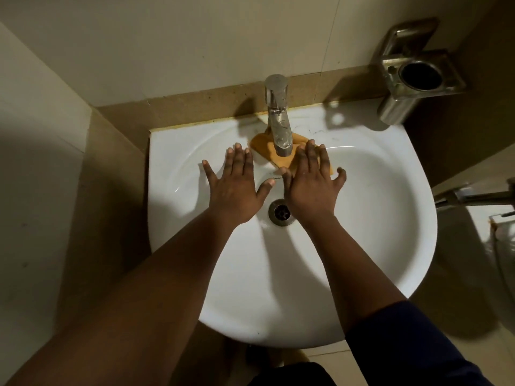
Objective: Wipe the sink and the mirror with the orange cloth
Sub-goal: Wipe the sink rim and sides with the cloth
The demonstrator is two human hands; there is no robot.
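The white sink fills the middle of the view, with its drain near the centre. An orange cloth lies on the back of the basin under the chrome tap. My right hand lies flat with straight fingers over the cloth's right part. My left hand is spread flat over the basin just left of the cloth, holding nothing. No mirror is in view.
A steel tumbler holder is fixed to the wall at the back right. A metal bar and a glass shelf edge jut in at the right. Tiled walls close in at the left and behind.
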